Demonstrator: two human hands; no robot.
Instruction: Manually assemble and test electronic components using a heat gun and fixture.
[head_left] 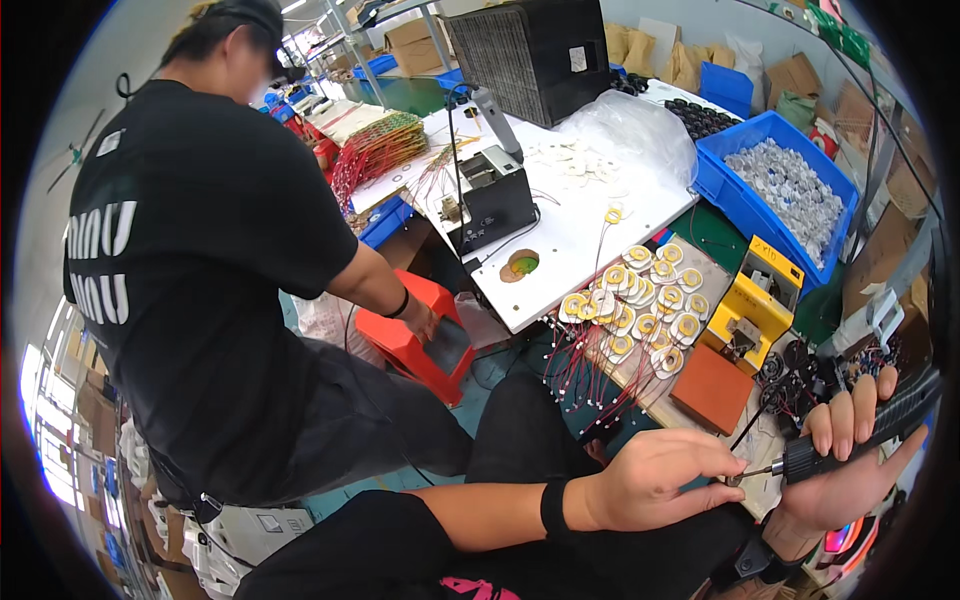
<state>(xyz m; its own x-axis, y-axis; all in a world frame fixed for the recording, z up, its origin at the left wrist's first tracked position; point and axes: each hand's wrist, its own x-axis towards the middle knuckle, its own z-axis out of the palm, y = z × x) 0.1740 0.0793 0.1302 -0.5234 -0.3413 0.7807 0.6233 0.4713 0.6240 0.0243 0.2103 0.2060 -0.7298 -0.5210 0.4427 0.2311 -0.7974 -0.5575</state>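
Observation:
At the lower right, my right hand is wrapped round a black power screwdriver, its thin bit pointing left. The fingertips of my left hand pinch together at the bit's end, around a small dark piece too small to make out. Just beyond my hands, an orange-red block rests on the bench beside a yellow fixture. Left of these lie several white round discs with yellow rings, whose red wires hang over the bench edge.
To the left, a person in black bends over a red stool, one hand on it. A white table with a hole carries a black device. A blue bin of clear parts stands far right. Black cables lie near my right hand.

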